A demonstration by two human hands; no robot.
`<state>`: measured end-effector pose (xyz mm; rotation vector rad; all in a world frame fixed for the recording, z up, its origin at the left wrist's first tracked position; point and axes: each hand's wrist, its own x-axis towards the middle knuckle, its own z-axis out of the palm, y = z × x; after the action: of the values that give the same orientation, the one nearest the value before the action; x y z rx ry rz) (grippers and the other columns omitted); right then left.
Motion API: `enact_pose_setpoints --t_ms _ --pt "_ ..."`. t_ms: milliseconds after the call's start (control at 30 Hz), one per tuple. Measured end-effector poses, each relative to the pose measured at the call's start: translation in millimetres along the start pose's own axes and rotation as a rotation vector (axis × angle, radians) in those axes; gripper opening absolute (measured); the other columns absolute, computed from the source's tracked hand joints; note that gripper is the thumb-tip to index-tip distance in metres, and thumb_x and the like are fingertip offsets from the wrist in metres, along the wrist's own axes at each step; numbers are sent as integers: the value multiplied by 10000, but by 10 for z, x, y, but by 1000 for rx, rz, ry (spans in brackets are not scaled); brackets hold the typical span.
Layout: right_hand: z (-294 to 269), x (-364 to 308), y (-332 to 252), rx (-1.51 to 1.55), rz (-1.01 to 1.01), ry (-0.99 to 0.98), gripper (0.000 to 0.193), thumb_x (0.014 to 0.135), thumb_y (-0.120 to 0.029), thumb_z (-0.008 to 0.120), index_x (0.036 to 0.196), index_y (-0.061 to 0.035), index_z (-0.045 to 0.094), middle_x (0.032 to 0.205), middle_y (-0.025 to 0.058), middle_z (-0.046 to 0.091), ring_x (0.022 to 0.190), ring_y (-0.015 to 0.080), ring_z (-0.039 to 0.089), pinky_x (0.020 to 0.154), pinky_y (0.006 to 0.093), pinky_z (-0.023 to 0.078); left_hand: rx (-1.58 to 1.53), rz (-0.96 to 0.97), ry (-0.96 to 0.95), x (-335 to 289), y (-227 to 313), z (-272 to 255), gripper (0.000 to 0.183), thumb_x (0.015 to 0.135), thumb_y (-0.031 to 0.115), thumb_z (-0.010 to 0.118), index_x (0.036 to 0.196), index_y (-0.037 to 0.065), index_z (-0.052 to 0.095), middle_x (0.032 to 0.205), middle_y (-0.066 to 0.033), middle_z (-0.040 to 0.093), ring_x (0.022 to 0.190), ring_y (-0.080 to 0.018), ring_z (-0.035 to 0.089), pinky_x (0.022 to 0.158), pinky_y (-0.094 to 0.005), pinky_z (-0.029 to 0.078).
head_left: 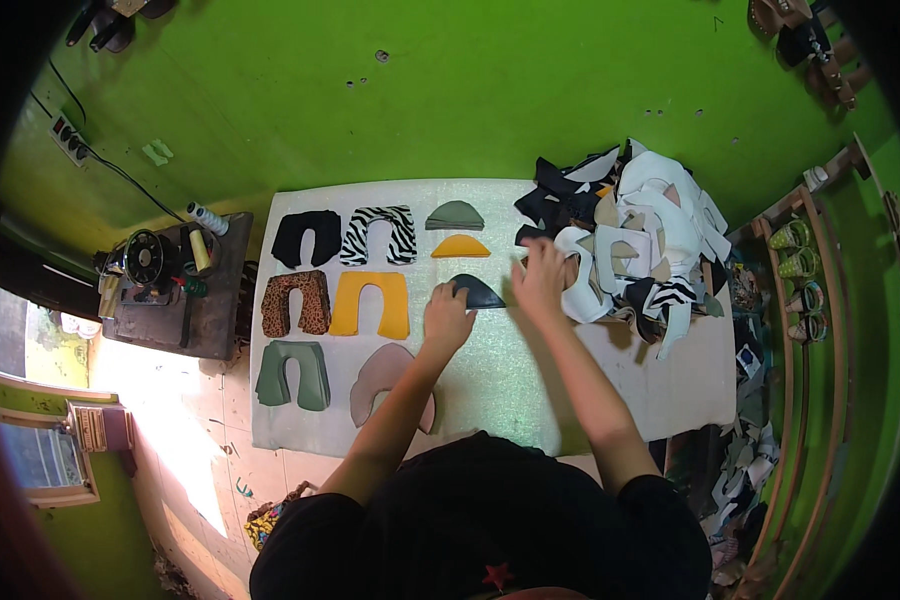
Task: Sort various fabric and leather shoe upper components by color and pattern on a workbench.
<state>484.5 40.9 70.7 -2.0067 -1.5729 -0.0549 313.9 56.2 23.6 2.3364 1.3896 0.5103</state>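
Note:
A black half-moon piece lies on the white-topped table, right of centre. My left hand grips its left end, fingertips on the dark material. Just to the right my right hand hovers by the scrap pile, fingers apart, with nothing visible in it. Behind the black piece are a yellow half-moon piece and a stack of grey-green half-moon pieces. U-shaped stacks stand to the left: black, zebra-striped, leopard-print, yellow and green. My left forearm partly covers a pinkish-beige curved piece.
A heap of cut scraps, white, black and beige, covers the table's back right. At left, a sewing machine stands on a dark table beside thread cones. Sandals hang on a wooden rack at right.

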Motion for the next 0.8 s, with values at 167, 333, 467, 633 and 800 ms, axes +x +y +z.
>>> enact_pose_setpoints --t_ms 167,333,467,633,800 --pt "-228 739 327 -254 103 -54 311 698 -137 581 1000 -66 579 1099 131 465 1015 325 404 848 467 313 -69 118 -59 45 140 103 402 675 209 664 1029 44 569 1141 -170 468 1098 -326 407 921 -398 356" --pt "-123 1163 679 -280 421 -655 313 733 -221 521 993 -81 626 1135 170 529 1136 352 356 884 566 243 -99 192 -113 180 263 156 377 684 218 659 1018 65 576 1150 -171 462 1105 -334 399 918 -411 356" --pt "-191 1253 1246 386 428 -392 232 753 -171 529 905 -52 658 888 138 634 847 238 578 764 344 418 -177 231 -158 417 431 241 359 706 210 641 1028 67 571 1160 -181 457 1106 -340 396 922 -416 352" --pt "-524 1229 1114 708 267 -92 155 777 -48 557 892 -9 653 813 59 634 725 106 570 654 224 438 -232 287 -119 788 457 359 357 722 174 618 1052 60 547 1145 -197 463 1099 -348 393 932 -406 339" --pt "-798 1182 1207 946 260 84 192 768 46 542 942 23 621 835 53 609 779 138 606 720 224 463 -365 289 -82 1164 724 417 401 716 131 613 1086 32 491 1122 -193 477 1086 -347 404 931 -405 327"
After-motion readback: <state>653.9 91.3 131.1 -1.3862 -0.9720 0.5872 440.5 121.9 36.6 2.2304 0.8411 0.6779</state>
